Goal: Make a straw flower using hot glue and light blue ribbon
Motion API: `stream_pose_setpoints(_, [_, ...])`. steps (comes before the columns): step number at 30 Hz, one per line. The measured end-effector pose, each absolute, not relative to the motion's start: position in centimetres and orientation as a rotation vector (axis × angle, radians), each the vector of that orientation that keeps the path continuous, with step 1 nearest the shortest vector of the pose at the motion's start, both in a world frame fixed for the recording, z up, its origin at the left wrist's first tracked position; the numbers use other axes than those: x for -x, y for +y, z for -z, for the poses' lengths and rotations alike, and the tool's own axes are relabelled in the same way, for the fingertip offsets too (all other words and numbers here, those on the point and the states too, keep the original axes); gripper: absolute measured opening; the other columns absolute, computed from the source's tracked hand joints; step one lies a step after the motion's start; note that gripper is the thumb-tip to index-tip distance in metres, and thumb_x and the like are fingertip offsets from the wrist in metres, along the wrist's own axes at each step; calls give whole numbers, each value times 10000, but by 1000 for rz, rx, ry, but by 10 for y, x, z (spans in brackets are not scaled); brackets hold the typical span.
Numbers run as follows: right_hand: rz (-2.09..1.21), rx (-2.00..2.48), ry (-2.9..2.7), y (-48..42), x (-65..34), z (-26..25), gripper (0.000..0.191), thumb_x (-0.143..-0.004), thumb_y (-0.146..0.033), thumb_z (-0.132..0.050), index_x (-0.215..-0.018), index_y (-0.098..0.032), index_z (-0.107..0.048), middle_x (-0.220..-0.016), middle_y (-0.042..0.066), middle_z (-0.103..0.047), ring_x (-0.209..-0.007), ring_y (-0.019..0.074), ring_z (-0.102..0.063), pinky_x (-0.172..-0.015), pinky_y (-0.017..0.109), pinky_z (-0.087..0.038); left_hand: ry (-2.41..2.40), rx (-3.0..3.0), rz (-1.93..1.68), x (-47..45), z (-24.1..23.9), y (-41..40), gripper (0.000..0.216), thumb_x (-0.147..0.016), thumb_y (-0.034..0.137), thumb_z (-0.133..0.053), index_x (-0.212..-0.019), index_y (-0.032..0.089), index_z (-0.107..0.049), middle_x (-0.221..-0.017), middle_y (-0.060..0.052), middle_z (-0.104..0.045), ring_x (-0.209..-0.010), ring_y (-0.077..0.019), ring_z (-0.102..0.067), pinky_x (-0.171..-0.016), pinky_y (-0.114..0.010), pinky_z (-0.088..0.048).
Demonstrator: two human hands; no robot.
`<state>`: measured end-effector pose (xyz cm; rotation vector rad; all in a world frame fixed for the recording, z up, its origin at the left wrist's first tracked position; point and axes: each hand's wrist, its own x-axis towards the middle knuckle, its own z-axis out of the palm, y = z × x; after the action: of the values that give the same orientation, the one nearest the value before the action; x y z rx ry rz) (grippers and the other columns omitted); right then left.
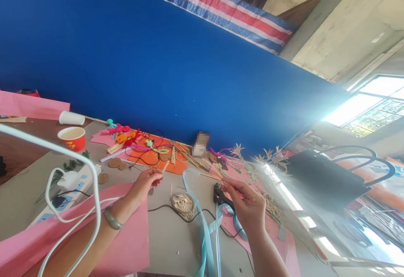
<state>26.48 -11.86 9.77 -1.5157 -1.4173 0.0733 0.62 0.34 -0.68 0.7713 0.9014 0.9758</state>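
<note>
Currently, step in hand: a thin straw strip [165, 167] is being pinched at its near end by the left hand [145, 183], apparently being readied for gluing or fitting, while a fine strand is being held up by the right hand [249, 203].
Left hand: fingers are being kept closed on the strip, thumb against fingertips; the wrist, ringed by a green bangle [112, 218], is being held above the pink paper sheet [126, 243] at the near left edge of the bench [176, 243].
Right hand: thumb and forefinger are being pressed together on the strand; the palm is being turned away, forearm rising from the near edge.
Strip position: it is being held just above the bench, near the orange sheet [151, 157] toward the far edge.
Nearby: a black glue gun [221, 197] is lying just beside the right hand, with a light blue ribbon [202, 222] and a small dish of straw pieces [183, 203] between the hands.
Next move, judged: steady alignment of both pieces is being called for, with fingers kept off the gun's tip.
</note>
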Motion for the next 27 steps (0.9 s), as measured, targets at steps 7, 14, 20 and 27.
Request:
stream_pose_setpoints(7, [-92, 1544, -1403, -119, -263, -98, 171, -861, -325, -591, -854, -177, -674, -679, 29, -701, -600, 161, -657, -590, 278, -533, 895, -782, -973, -6, 7, 3, 187, -573, 275, -686, -696, 155, -612, -638, -15, -657, -556, -94, -528, -556, -213, -356])
stream_pose_setpoints(14, [-185, 1411, -1361, -115, -263, -95, 211, -939, -352, -480, -788, -205, -496, -615, -15, -648, -549, 130, -606, -587, 265, -482, 881, -799, -967, -7, 11, 3, 167, -594, 278, -683, -692, 163, -612, -645, -15, -655, -559, -97, -527, -565, -217, -363])
stream_pose_setpoints(20, [-211, 1552, -1365, -78, -286, -78, 401, -963, -450, -322, -665, -218, -455, -544, -8, -625, -509, 131, -559, -590, 260, -443, 925, -827, -936, -7, 20, 5, 176, -617, 280, -675, -738, 163, -624, -669, -19, -659, -579, -108, -535, -584, -228, -367])
stream_pose_setpoints(27, [-146, 1930, -1381, -4, -340, -34, 204, -801, -390, -576, -791, -193, -629, -815, 78, -726, -780, 230, -659, -709, 318, -470, 947, -828, -949, -9, 10, -1, 193, -593, 304, -690, -706, 164, -619, -667, -20, -657, -593, -117, -541, -601, -226, -387])
